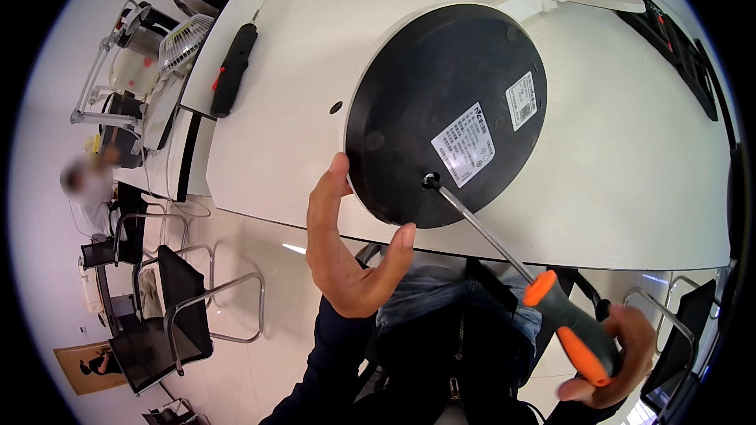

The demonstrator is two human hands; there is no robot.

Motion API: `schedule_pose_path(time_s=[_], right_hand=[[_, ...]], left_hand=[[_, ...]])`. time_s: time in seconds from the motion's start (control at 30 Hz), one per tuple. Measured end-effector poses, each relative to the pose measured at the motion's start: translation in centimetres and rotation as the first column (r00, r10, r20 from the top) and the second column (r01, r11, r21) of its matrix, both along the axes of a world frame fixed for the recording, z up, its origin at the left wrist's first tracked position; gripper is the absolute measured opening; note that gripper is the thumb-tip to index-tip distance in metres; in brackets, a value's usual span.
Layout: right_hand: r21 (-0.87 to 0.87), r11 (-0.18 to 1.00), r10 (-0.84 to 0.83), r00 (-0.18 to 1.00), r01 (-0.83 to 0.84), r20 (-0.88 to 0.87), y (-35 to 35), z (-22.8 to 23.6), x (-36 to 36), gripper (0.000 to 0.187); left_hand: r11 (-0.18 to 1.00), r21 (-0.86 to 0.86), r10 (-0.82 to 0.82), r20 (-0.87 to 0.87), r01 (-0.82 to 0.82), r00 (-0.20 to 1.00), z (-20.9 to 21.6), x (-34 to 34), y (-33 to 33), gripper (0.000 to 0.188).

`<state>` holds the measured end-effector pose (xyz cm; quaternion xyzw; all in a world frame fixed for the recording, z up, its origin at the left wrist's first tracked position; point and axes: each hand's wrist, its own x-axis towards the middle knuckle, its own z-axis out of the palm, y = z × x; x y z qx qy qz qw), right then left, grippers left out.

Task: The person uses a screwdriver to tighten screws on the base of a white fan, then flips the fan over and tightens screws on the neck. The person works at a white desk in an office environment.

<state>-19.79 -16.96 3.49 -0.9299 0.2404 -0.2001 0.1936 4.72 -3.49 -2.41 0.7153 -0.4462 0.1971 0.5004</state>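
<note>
A round black base (pixel 425 71) with a white rim lies underside up on the table, apparently that of a desk lamp, with a white hinged arm (pixel 543 0) reaching past its far right side. Two white labels (pixel 465 145) are stuck on it. My left hand (pixel 346 260) grips its near left rim, fingers at the side and thumb at the near edge. In my right hand (pixel 630 346) is the orange and grey handle of a screwdriver (pixel 504 248). Its shaft slants up to the left, and the tip sits in a small hole near the base's front edge; any screw there is hidden.
A black electric screwdriver (pixel 235 71) lies on the white table (pixel 291 134) at the left. At the far right is a black tray or case (pixel 669 39). Black chairs (pixel 185 307) stand on the floor at left, where a person (pixel 94 189) sits farther off.
</note>
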Motion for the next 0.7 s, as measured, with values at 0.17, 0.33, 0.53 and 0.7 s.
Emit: schedule_pose_path(time_s=[0.17,0.33,0.53,0.7], right_hand=[[0.198,0.928,0.254,0.924,-0.317,0.286,-0.3,-1.9,1.9,0.048],[0.093,0.995,-0.034,0.985,0.018,0.169,-0.4,-0.7,2.4,0.041],[-0.311,0.934,0.255,0.938,-0.176,0.233,-1.3,0.6,5.2,0.041],[-0.591,0.753,0.249,0.957,-0.289,-0.151,-0.6,0.2,0.8,0.033]], left_hand=[[1.000,-0.001,0.014,-0.007,-0.014,1.000,-0.2,-0.2,0.5,0.068],[1.000,0.013,0.002,0.000,-0.002,1.000,0.0,-0.7,-1.0,0.069],[0.998,0.058,0.032,-0.042,-0.029,0.999,0.1,-0.1,-0.5,0.067],[0.996,0.055,-0.068,-0.145,0.076,0.987,1.6,-0.5,0.2,0.064]])
